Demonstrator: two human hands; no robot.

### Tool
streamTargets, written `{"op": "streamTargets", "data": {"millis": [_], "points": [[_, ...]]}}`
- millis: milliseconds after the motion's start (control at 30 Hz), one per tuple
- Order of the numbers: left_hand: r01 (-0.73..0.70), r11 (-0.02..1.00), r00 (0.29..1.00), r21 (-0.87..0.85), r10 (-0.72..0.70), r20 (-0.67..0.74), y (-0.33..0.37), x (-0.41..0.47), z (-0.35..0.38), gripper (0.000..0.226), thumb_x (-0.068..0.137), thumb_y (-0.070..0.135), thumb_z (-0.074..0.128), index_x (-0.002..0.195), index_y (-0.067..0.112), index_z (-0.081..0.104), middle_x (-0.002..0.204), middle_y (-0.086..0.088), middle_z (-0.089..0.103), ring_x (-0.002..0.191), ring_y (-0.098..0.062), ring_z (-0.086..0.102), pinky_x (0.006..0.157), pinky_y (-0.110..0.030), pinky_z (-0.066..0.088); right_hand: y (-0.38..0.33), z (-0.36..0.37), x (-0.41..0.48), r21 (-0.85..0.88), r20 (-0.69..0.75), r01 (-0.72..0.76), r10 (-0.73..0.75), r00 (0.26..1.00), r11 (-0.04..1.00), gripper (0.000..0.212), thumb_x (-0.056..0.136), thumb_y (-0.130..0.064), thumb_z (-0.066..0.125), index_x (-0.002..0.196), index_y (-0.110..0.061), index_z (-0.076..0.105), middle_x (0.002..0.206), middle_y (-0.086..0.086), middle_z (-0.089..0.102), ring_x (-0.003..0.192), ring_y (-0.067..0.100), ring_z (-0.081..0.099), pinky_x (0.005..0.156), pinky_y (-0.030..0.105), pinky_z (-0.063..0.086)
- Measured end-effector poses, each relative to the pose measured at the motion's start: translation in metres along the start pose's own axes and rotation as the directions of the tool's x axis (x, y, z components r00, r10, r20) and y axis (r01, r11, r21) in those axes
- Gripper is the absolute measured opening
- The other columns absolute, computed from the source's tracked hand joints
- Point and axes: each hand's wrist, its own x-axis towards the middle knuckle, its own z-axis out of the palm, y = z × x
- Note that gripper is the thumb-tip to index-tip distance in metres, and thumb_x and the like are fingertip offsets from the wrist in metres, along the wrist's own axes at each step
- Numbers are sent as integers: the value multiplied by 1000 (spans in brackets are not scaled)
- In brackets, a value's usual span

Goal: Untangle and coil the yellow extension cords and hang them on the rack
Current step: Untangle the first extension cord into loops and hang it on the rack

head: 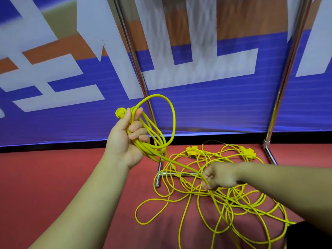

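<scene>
Left grip (129,139), raised near the centre of the view, is closed round a small coil (158,95) of only a few yellow loops. Right grip (220,176), low at about four o'clock from it, is curled tight round the strand (179,165) that runs taut from the coil down into the pile.

By my reading the task is in its early part. The rack (287,69) stands at twelve o'clock against a blue banner (215,108), its two chrome posts rising out of view. Nothing hangs on the part of it that shows, though its top bar is out of frame, so I cannot tell for sure.

Most of the cord is a loose tangle (221,192) on the red floor (71,177). It spreads from the rack's foot towards five o'clock, with many loops crossing one another. Two yellow socket blocks (192,151) lie at its far edge, at about twelve and one o'clock of the right grip, so more than one cord probably needs sorting.

A plug (120,113) sticks out of the left grip at eleven o'clock, which suggests this coil was begun from the cord's end.

Nearly everything is left: draw the rest free, finish this coil, coil any other cord, and hang them all.
</scene>
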Motion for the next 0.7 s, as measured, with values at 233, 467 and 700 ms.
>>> {"op": "streamTargets", "data": {"millis": [233, 467, 700], "points": [[-28, 987, 999, 161, 25, 22, 2, -3, -7, 20, 96, 36, 51, 82, 22, 55, 47, 10, 33, 34, -3, 31, 43, -16, 35, -10, -45, -22, 325, -115, -111, 155, 981, 939, 7, 92, -6, 66, 98, -3, 68, 81, -4, 76, 63, 17, 71, 53, 25, 52], [-87, 924, 993, 373, 50, 107, -13, -5, -6, 17, 97, 19, 51, 80, 16, 49, 57, 4, 42, 45, -8, 40, 50, -24, 44, -44, -82, -53, 691, -126, -119, 281, 951, 713, 5, 95, -19, 65, 99, -17, 66, 72, -5, 72, 56, 6, 69, 53, 19, 55], [-51, 859, 986, 509, -39, 165, -47, -5, 5, 18, 90, 15, 63, 79, 12, 50, 59, -3, 42, 47, -13, 42, 53, -29, 43, -78, -84, -71, 865, -262, 113, 250, 932, 488, 6, 95, -14, 64, 90, -11, 65, 69, -2, 72, 53, 6, 70, 57, 24, 59]]}}
